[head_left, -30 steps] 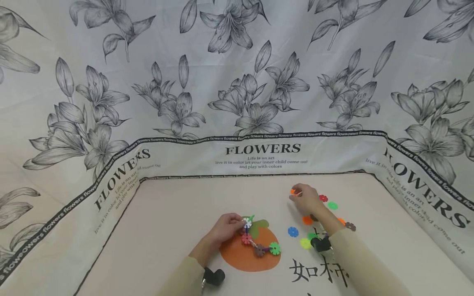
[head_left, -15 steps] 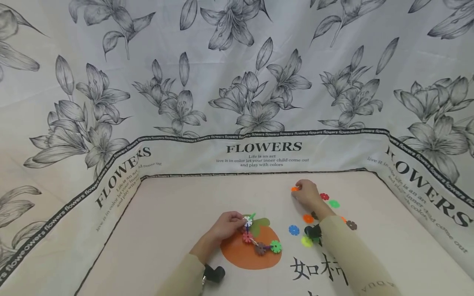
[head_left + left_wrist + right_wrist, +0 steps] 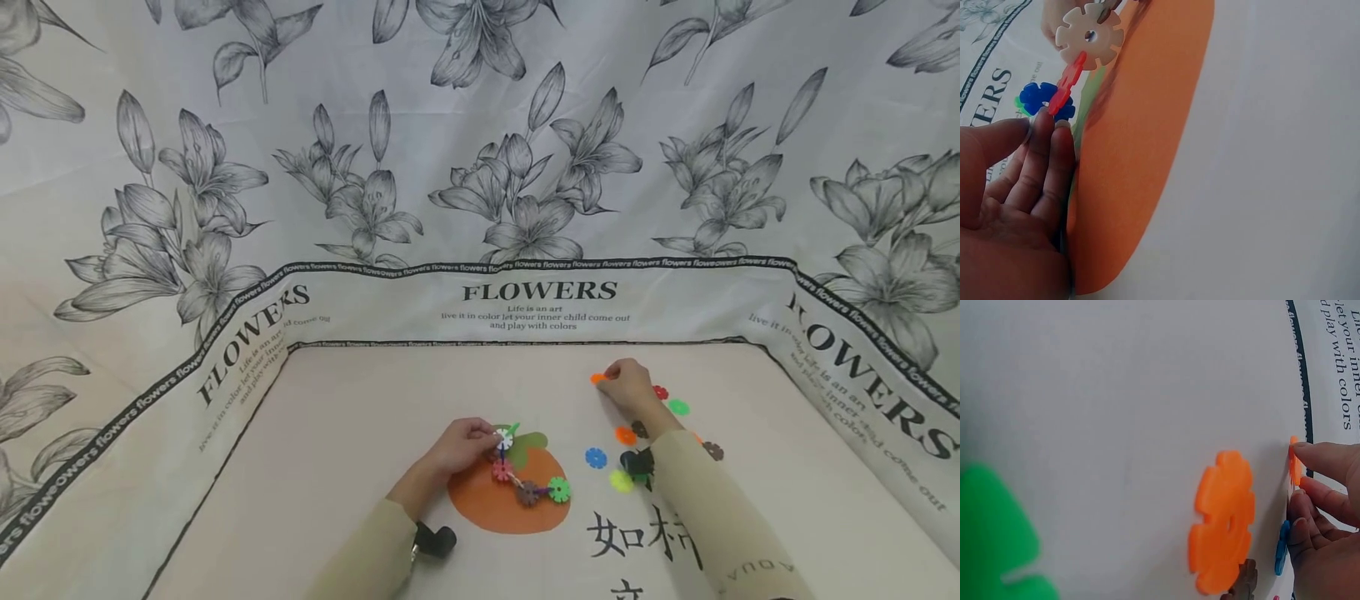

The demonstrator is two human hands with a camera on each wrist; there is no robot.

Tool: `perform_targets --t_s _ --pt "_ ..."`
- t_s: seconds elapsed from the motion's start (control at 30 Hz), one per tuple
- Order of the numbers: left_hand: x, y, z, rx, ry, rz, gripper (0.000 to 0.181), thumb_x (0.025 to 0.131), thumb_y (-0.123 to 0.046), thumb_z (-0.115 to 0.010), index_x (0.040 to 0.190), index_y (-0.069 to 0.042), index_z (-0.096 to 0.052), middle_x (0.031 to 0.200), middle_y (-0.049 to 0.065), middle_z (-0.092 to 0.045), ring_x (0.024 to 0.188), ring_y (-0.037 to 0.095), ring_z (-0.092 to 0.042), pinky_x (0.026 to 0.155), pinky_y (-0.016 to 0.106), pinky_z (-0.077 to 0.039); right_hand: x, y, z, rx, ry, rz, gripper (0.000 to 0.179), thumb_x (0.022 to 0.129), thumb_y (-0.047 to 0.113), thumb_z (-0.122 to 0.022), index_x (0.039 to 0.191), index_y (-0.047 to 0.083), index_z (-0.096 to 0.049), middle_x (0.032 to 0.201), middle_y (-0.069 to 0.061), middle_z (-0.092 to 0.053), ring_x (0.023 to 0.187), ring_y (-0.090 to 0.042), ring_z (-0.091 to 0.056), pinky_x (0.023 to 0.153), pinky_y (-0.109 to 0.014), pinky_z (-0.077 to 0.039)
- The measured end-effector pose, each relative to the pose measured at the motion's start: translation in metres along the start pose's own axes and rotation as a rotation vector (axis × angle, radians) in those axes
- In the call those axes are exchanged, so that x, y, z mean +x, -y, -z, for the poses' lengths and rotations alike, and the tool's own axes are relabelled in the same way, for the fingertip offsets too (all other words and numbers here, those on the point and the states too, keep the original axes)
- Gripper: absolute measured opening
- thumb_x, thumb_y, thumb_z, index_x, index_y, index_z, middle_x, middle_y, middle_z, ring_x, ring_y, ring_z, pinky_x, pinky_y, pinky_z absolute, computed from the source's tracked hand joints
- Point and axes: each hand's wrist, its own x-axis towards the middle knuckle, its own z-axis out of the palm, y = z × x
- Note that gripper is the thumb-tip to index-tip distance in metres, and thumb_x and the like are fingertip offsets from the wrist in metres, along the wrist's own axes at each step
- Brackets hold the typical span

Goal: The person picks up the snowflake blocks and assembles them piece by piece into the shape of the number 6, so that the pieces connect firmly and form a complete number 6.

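My left hand [image 3: 463, 446] pinches one end of a chain of notched plastic flower discs, by a white disc [image 3: 504, 439]. The chain hangs over the orange print on the cloth, through a pink disc [image 3: 502, 471] and a brown disc [image 3: 528, 493] to a green disc [image 3: 559, 489]. A blue disc [image 3: 1040, 100] shows at the fingertips in the left wrist view. Farther back, my right hand [image 3: 630, 388] holds an orange disc [image 3: 597, 378] between thumb and forefinger. A blue disc [image 3: 1282, 547] stands edge-on close to its lower fingers in the right wrist view.
Loose discs lie right of the chain: blue [image 3: 596, 457], yellow [image 3: 622, 481], orange [image 3: 626, 435], red [image 3: 660, 392], light green [image 3: 678, 407] and brown [image 3: 713, 451]. The right forearm covers part of this group. A flower-printed cloth wall [image 3: 540, 304] rises behind the table.
The orange disc in my right hand has turned slightly, and the right wrist has shifted a little. My left hand keeps its hold on the chain. The head view has tilted down slightly.
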Motion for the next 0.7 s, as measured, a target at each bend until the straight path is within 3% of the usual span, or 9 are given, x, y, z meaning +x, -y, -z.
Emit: perform_targets --t_s 0.17,0.37,0.5,0.7 --pt "-0.002 0.000 0.001 -0.004 0.010 0.002 0.015 0.101 -0.015 -0.065 0.103 0.000 -0.067 0.083 0.006 -0.073 0.077 0.014 -0.066 0.077 0.030 -0.055 -0.002 0.002 -0.001 0.018 -0.004 -0.008 0.031 0.093 0.014 -0.070 0.115 -0.007 -0.061 0.110 -0.022 -0.062 0.095 -0.032 -0.058 0.082 -0.042 -0.050" --pt "-0.003 0.000 0.003 0.005 -0.003 0.021 0.015 0.101 -0.015 -0.066 0.104 0.000 -0.067 0.084 0.006 -0.073 0.078 0.015 -0.066 0.081 0.031 -0.056 -0.010 0.009 -0.004 0.092 -0.006 0.059 0.022 0.094 0.012 -0.071 0.108 -0.003 -0.064 0.094 -0.015 -0.067 0.078 -0.024 -0.062 0.069 -0.033 -0.050" --pt "-0.004 0.002 0.003 0.007 0.006 0.031 0.014 0.101 -0.016 -0.066 0.103 -0.002 -0.067 0.084 0.005 -0.073 0.079 0.016 -0.067 0.083 0.031 -0.055 -0.023 0.015 -0.011 0.144 0.025 0.122 0.019 0.095 0.012 -0.071 0.106 -0.002 -0.065 0.086 -0.011 -0.068 0.070 -0.020 -0.060 0.063 -0.031 -0.048" --pt "0.001 0.001 0.004 0.001 0.018 0.026 0.014 0.101 -0.016 -0.065 0.103 -0.002 -0.067 0.085 0.005 -0.074 0.080 0.016 -0.067 0.084 0.031 -0.055 -0.052 0.035 -0.021 0.276 0.142 0.188 0.022 0.096 0.013 -0.071 0.109 -0.003 -0.064 0.085 -0.013 -0.071 0.070 -0.021 -0.061 0.065 -0.032 -0.050"
